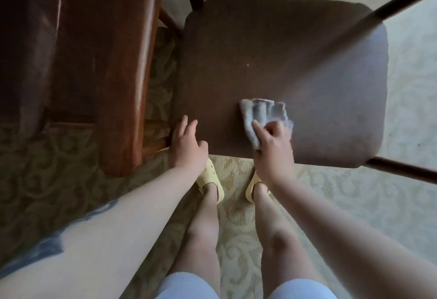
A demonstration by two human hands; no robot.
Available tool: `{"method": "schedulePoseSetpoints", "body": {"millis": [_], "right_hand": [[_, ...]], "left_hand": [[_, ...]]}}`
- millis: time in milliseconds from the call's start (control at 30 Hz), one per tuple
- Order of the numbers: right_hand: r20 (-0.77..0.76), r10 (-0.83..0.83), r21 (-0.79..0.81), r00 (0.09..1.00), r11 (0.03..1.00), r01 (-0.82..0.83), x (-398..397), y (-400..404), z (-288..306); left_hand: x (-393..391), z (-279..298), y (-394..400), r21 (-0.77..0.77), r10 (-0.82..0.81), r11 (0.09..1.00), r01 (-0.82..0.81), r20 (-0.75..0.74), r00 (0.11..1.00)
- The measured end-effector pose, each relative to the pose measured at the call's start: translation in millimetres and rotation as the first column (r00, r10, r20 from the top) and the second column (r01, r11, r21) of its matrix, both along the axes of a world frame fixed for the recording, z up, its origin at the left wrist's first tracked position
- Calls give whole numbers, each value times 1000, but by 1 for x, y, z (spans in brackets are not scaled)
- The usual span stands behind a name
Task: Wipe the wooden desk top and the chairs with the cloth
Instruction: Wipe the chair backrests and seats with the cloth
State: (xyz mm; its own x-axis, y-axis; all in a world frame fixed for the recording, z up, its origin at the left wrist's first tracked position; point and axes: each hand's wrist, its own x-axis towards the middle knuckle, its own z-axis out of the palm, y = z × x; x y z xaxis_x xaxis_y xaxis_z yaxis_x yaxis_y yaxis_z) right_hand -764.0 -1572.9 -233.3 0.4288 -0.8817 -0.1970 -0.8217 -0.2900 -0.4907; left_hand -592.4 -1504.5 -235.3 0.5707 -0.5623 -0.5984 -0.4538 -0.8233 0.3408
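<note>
A chair with a dark brown padded seat point(272, 50) stands right in front of me, seen from above. My right hand point(272, 147) grips a crumpled grey-blue cloth point(262, 116) and holds it down on the near part of the seat. My left hand point(186, 142) lies with straight fingers on the seat's near left corner. The wooden desk point(78, 50) fills the upper left, reddish brown and glossy, its edge running next to the chair.
A dark chair rail point(383, 8) crosses the upper right, blurred and close to the camera. Dark wooden chair legs point(402, 168) jut out at the right and at the top. My feet in yellow clogs point(210, 180) stand on a patterned cream carpet point(354, 204).
</note>
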Motion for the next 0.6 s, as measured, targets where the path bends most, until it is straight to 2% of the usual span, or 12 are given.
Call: {"method": "schedulePoseSetpoints", "body": {"millis": [67,100,167,267,333,367,433,467,500,533,567,600], "right_hand": [[-70,325,-17,943,945,-327,14,24,-23],[-99,396,-54,913,914,-402,15,24,-30],[-172,396,-66,902,909,-411,14,11,-42],[-260,282,-17,923,955,-297,18,5,-56],[-214,209,-35,954,975,-221,41,22,-56],[-173,271,-26,947,960,-279,54,32,-55],[-151,577,21,803,814,-581,73,44,-56],[-156,688,11,708,718,-696,74,40,-58],[-159,717,-15,679,686,-728,70,31,-59],[-166,650,-26,742,749,-662,63,24,-60],[-173,472,-15,864,876,-482,54,22,-62],[-182,196,15,964,980,-197,46,25,-60]], "left_hand": [[1,-13,1,-31,-17,999,18,39,999],[1,-19,2,-55,-35,998,38,61,998],[0,-27,1,-120,-34,992,44,86,996],[0,-36,-3,-237,7,971,20,115,993],[1,-39,-9,-292,34,956,4,124,992],[3,-40,-12,-305,60,952,-19,126,990],[9,-41,-18,-302,123,950,-78,135,983],[12,-41,-21,-292,145,952,-97,146,979],[14,-42,-23,-282,162,953,-113,156,974],[15,-43,-25,-281,183,950,-134,156,971],[14,-44,-27,-287,209,944,-161,147,967],[13,-45,-28,-295,235,937,-187,137,962]]}}
